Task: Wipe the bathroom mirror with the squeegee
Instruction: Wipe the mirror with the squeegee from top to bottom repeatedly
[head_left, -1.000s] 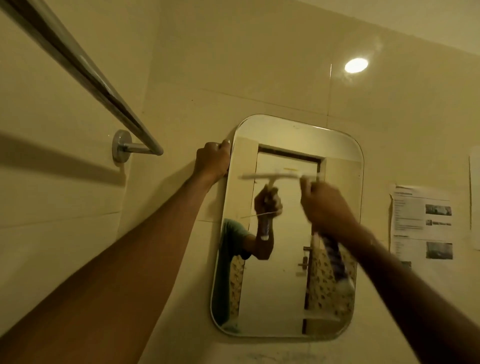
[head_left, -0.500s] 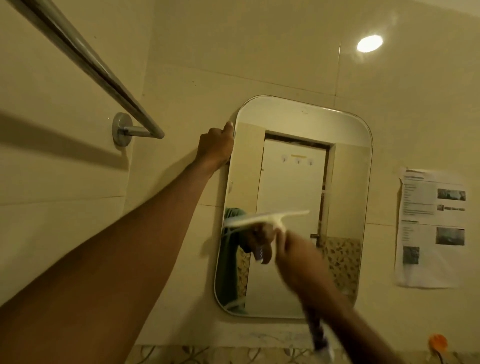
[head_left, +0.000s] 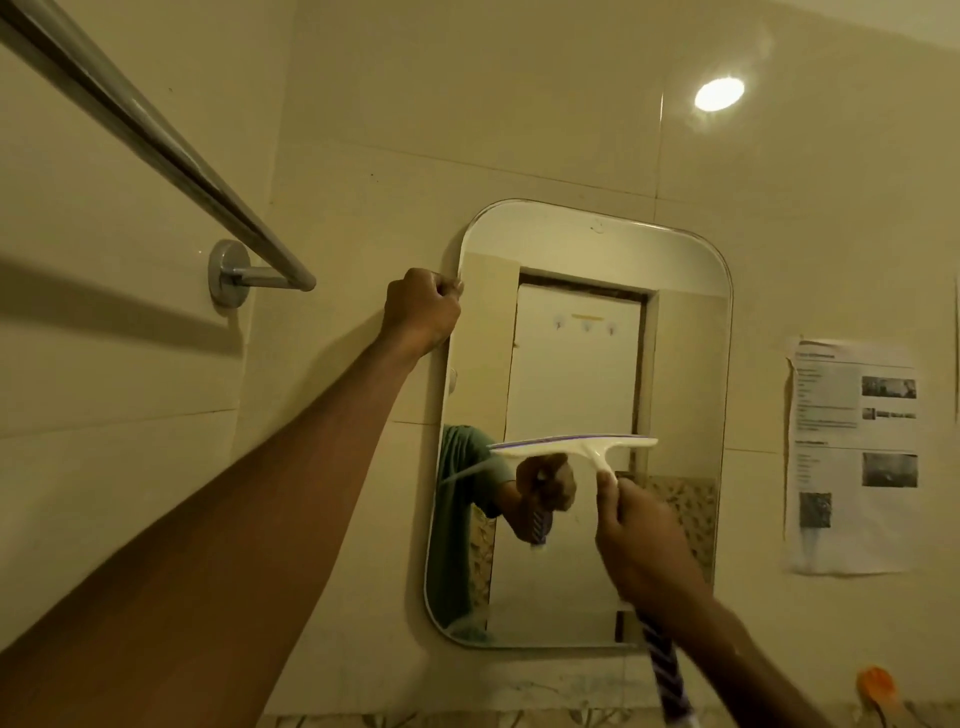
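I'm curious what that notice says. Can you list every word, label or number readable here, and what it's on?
The paper sheet right of the mirror: printed headings, text lines and small photos, all too small and blurred to read.
The squeegee: no lettering visible.
The mirror: no label visible.
So nothing here can be quoted.

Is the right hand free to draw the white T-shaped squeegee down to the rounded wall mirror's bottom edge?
Probably yes. The right hand grips the white T-shaped squeegee at mid-height, and the rounded wall mirror below it is bare glass. The left hand holds the upper left edge, out of the path.
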